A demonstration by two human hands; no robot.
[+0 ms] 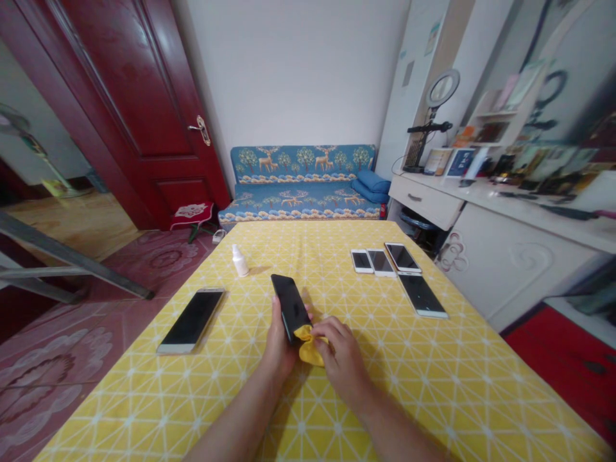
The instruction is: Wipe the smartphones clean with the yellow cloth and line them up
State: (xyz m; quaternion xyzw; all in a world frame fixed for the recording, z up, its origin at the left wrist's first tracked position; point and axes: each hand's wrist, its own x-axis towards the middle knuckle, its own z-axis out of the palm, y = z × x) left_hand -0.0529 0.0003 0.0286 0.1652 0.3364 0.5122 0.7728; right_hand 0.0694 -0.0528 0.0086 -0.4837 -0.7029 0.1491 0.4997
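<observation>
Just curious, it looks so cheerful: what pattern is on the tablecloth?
The tablecloth is yellow with a white triangle lattice, best seen in the head view.

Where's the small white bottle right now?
In the head view, the small white bottle stands upright on the yellow tablecloth, left of centre, beyond the gold-edged phone and up and left of the black phone in the left hand.

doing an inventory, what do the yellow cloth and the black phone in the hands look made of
The yellow cloth looks like soft synthetic fabric, perhaps microfibre, matte, bunching in folds under the right hand. The black phone in the left hand looks like glass on its face, glossy with a faint sheen; its body is hidden.
</observation>
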